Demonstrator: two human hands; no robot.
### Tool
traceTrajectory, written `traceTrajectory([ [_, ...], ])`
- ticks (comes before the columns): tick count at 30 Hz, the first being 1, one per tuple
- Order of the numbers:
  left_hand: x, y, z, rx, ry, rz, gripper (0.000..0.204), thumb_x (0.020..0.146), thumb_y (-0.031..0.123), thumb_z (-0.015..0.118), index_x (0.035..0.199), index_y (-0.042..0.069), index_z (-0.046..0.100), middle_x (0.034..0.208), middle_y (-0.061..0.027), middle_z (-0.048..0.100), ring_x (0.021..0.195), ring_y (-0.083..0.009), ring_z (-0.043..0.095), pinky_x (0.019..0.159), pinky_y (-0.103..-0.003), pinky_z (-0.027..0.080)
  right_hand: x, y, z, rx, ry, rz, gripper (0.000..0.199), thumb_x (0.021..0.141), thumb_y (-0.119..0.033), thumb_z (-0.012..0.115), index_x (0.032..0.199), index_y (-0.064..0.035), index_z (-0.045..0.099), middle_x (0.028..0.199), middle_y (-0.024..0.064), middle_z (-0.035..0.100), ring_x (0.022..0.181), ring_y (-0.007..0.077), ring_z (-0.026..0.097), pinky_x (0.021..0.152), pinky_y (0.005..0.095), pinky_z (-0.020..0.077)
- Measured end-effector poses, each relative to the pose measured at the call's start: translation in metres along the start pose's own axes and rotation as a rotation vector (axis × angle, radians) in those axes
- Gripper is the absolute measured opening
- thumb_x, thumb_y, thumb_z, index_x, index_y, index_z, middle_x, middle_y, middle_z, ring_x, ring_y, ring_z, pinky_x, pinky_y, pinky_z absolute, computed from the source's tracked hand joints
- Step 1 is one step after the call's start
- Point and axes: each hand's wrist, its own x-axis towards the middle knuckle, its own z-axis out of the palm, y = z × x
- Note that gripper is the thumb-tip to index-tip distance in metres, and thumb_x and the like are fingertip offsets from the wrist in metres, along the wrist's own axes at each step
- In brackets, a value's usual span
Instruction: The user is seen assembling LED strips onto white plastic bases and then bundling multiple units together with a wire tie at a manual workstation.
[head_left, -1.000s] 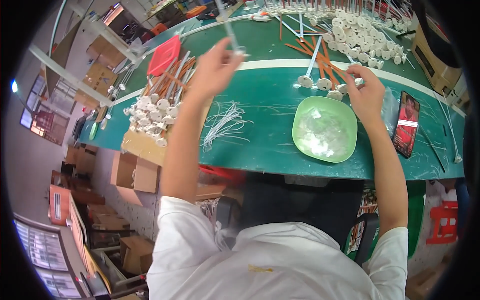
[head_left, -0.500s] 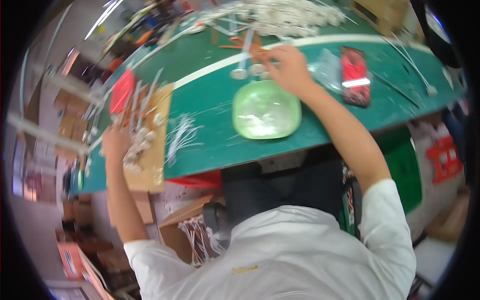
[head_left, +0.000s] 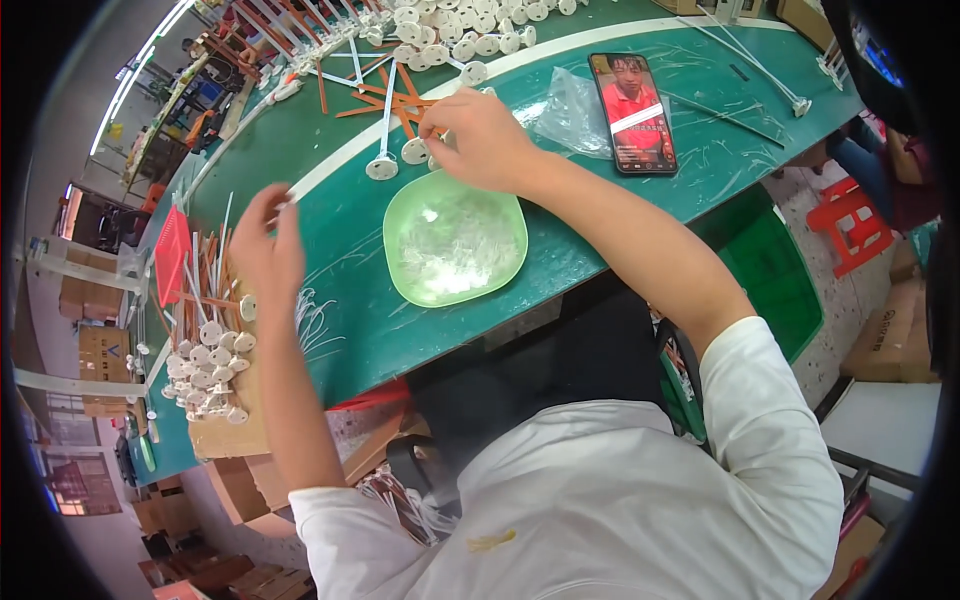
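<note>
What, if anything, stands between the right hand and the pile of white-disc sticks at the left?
In this view, the left hand and left forearm cross the line from the right hand to the pile. The far left corner of the green bowl lies close to that line.

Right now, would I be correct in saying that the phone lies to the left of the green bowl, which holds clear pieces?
Not quite: the head view shows the phone to the right of the green bowl, which does hold clear pieces.
</note>
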Motion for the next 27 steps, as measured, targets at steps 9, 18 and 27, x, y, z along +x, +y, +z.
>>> traceTrajectory([
  [9, -0.011, -0.014, 0.074, -0.176, -0.018, -0.111, 0.019, 0.083, 0.007, 0.058, 0.100, 0.002, 0.066, 0.077, -0.0086, 0.063, 0.069, -0.0139, 0.059, 0.068, -0.026, 0.048, 0.011, -0.008, -0.011, 0.022, 0.031, 0.007, 0.012, 0.074, -0.006, 0.068, 0.085, -0.0043, 0.067, 0.081, 0.0096, 0.068, 0.080, 0.0278, 0.064, 0.072, 0.0380, 0.0509],
  [18, -0.011, -0.006, 0.078, -0.189, -0.010, 0.017, 0.017, 0.085, 0.007, 0.059, 0.099, 0.001, 0.066, 0.079, -0.0097, 0.065, 0.069, -0.0145, 0.060, 0.066, -0.027, 0.049, 0.058, -0.035, 0.035, -0.391, -0.360, -0.161, 0.018, 0.077, -0.019, 0.067, 0.089, -0.0061, 0.070, 0.078, 0.0095, 0.063, 0.082, 0.0314, 0.064, 0.071, 0.0406, 0.0520],
  [27, -0.018, 0.013, 0.052, -0.667, -0.076, -0.210, 0.024, 0.096, 0.016, 0.056, 0.108, -0.004, 0.060, 0.086, -0.0063, 0.065, 0.073, -0.0126, 0.061, 0.065, -0.023, 0.049, 0.030, -0.061, 0.002, 0.224, 0.021, -0.331, 0.020, 0.073, -0.006, 0.070, 0.093, -0.0058, 0.070, 0.086, 0.0076, 0.066, 0.083, 0.0270, 0.064, 0.072, 0.0367, 0.0521],
])
